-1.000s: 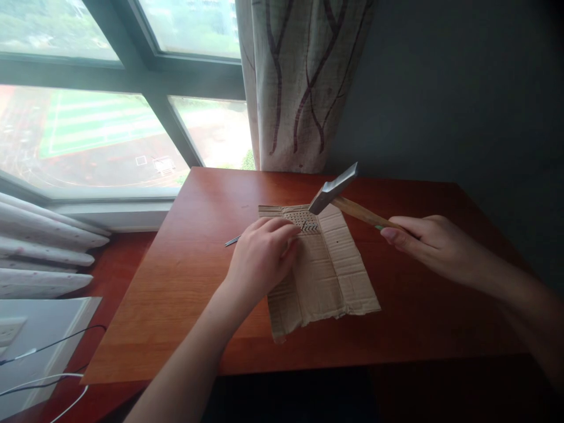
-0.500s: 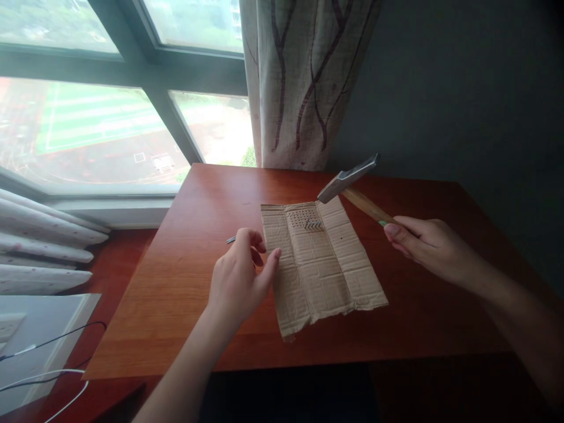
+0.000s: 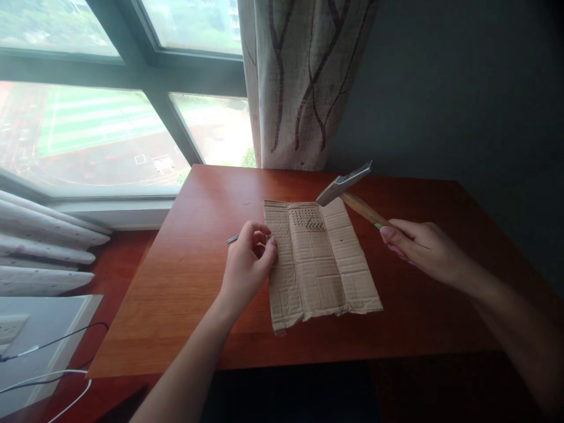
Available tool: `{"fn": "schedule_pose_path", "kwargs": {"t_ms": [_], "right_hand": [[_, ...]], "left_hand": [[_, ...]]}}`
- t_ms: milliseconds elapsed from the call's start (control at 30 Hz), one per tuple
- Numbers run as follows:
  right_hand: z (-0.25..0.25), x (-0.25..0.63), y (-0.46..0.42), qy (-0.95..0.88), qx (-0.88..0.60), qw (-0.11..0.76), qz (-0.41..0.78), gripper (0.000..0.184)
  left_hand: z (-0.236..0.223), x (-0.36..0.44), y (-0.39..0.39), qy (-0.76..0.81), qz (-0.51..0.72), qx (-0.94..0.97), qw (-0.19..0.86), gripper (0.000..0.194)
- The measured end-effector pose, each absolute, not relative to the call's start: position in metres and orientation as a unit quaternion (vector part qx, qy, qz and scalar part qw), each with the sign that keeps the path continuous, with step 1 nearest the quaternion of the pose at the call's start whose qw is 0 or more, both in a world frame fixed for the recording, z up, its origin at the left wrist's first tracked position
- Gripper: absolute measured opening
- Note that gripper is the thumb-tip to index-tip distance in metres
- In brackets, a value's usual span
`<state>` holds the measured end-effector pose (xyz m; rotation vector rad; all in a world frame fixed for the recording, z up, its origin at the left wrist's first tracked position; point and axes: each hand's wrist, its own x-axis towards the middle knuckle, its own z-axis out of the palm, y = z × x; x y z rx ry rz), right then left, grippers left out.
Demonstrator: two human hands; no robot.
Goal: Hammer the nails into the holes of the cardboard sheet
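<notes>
My right hand [image 3: 416, 241] is wrapped round the wooden handle of a hammer [image 3: 346, 185]. Its metal head is raised over the far right part of a creased, torn-edged piece of cardboard [image 3: 319, 276]. Near the cardboard's far end is a grid of small dark dots, with a short row of slanted nails [image 3: 314, 224] beside it. My left hand [image 3: 249, 258] is closed at the cardboard's left edge, thumb and fingers pinching it. Just beyond the left hand, a few thin metal pieces [image 3: 232, 239], which look like nails, lie on the table, partly hidden by the fingers.
The brown wooden table [image 3: 185, 294] stands by a window [image 3: 106, 129] and a dark wall. A patterned curtain [image 3: 304, 88] hangs behind its far edge. At lower left, cables [image 3: 57, 382] run near a wall socket [image 3: 12, 329].
The cardboard has turned slightly clockwise, its far end shifting right. My left hand has moved a little right and away from me, its thumb closing towards the fingers. The hammer head has dipped slightly.
</notes>
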<state>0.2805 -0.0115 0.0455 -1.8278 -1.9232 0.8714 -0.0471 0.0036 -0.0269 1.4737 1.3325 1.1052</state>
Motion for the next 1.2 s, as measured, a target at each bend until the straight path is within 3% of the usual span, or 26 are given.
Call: {"fn": "schedule_pose_path", "kwargs": {"t_ms": [267,967,1100,1200], "right_hand": [[0.039,0.287,-0.012,-0.656,-0.64,0.211,0.341,0.046],[0.038,0.285,-0.012,-0.637,-0.645,0.225,0.357,0.049],[0.037,0.285,-0.012,-0.64,-0.642,0.221,0.358,0.048],[0.036,0.286,-0.011,-0.64,-0.643,0.224,0.356,0.049]], "left_hand": [[-0.026,-0.044,0.008,0.506,0.491,0.483,0.518,0.023],[-0.021,-0.043,0.003,0.525,0.479,0.467,0.526,0.026],[-0.022,-0.05,0.001,0.536,0.448,0.527,0.484,0.023],[-0.017,-0.055,-0.001,0.583,0.409,0.608,0.353,0.02]]}}
